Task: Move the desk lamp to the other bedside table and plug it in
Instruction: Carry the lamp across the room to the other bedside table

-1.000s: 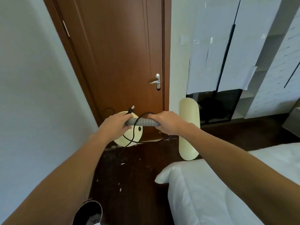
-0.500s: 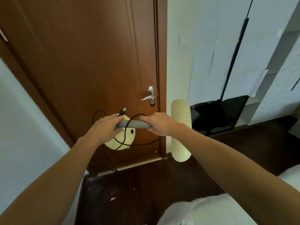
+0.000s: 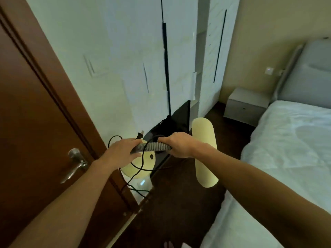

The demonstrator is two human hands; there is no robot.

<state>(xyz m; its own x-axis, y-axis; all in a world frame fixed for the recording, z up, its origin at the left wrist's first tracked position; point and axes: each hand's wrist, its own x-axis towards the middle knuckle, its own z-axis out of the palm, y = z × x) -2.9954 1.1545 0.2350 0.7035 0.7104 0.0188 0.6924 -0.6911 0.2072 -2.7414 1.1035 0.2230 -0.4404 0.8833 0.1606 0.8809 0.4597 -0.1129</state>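
Note:
I carry the desk lamp in the air, held level by its grey ribbed neck (image 3: 152, 147). My left hand (image 3: 119, 152) grips the neck's left end by the round cream base (image 3: 138, 166). My right hand (image 3: 179, 144) grips the right end, beside the long cream lamp head (image 3: 205, 152). The black cord (image 3: 138, 173) loops loosely under my hands, and its plug (image 3: 139, 135) sticks up behind my left hand. A grey bedside table (image 3: 246, 104) stands far right, between the wardrobe and the bed.
A brown door with a metal handle (image 3: 75, 163) fills the left. White wardrobe doors (image 3: 125, 68) stand ahead. The bed with white bedding (image 3: 286, 149) lies on the right, with a grey headboard (image 3: 308, 72) and a wall socket (image 3: 269, 70). Dark floor (image 3: 179, 203) runs between.
My view has swung right, from the door to the wardrobe, bed and bedside table. Both hands keep the same hold on the lamp's neck.

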